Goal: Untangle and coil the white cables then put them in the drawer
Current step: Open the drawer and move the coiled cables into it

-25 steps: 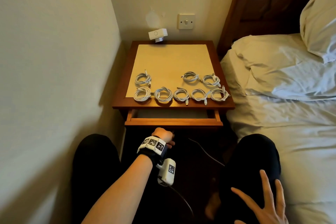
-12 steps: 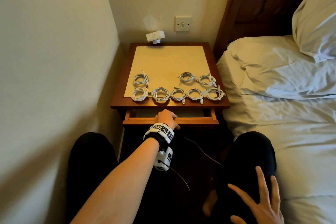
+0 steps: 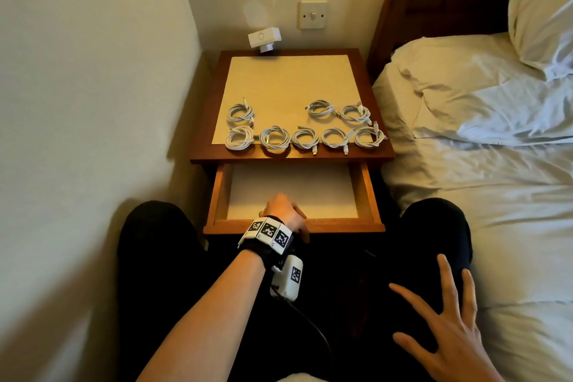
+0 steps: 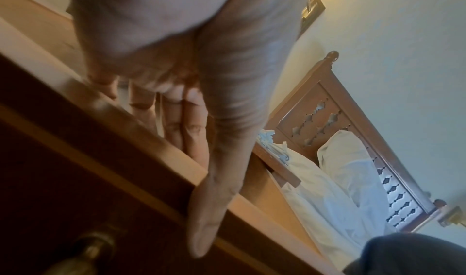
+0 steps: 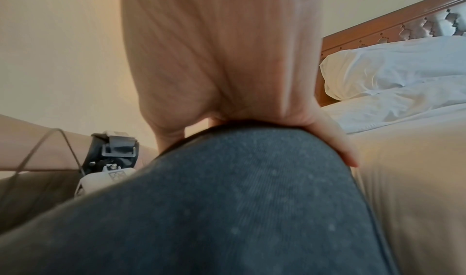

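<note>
Several coiled white cables (image 3: 275,138) lie in two rows on the nightstand top (image 3: 288,84). One coil (image 4: 269,141) also shows at the tabletop's edge in the left wrist view. Below them the wooden drawer (image 3: 366,195) stands pulled out, its pale bottom bare. My left hand (image 3: 283,211) grips the drawer front (image 4: 126,139): the fingers (image 4: 174,119) hook over its top edge into the drawer and the thumb (image 4: 209,209) lies down its outer face. My right hand (image 3: 449,329) rests flat with spread fingers on my right knee (image 5: 227,199), away from the cables.
A white wall runs close along the left. The bed (image 3: 480,195) with white sheets and pillows presses against the nightstand's right side. A small white device (image 3: 264,38) sits at the back edge under a wall switch (image 3: 313,14). A brass knob (image 4: 88,249) is on the drawer front.
My left hand rose from below to the drawer's top edge and pulled the drawer from barely ajar to well out. The right hand stayed on the knee.
</note>
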`<action>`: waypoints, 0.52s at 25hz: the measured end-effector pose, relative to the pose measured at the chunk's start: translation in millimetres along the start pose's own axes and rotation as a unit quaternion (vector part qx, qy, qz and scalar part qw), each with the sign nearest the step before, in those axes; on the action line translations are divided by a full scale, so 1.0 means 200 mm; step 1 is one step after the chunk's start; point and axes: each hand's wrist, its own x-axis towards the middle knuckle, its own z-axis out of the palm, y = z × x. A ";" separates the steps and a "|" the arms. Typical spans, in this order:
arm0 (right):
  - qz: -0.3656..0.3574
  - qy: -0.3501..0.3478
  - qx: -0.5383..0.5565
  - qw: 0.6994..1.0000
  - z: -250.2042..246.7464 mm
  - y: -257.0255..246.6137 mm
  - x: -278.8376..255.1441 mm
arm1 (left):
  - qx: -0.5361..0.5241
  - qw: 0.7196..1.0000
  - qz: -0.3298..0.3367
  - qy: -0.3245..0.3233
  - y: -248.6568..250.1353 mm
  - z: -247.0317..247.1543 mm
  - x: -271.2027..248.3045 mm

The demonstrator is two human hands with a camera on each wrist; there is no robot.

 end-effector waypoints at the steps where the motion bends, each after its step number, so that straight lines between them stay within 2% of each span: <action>1: -0.001 0.005 0.012 1.000 0.00 0.00 0.00 | -0.002 1.000 0.001 -0.007 -0.02 0.02 -0.03; 10: 0.001 -0.003 0.050 0.999 -0.01 -0.01 -0.03 | 0.045 0.999 -0.003 -0.015 -0.15 0.14 -0.19; 13: -0.006 0.010 0.041 0.999 0.00 -0.02 -0.03 | 0.064 0.995 -0.002 -0.078 -0.10 0.09 -0.20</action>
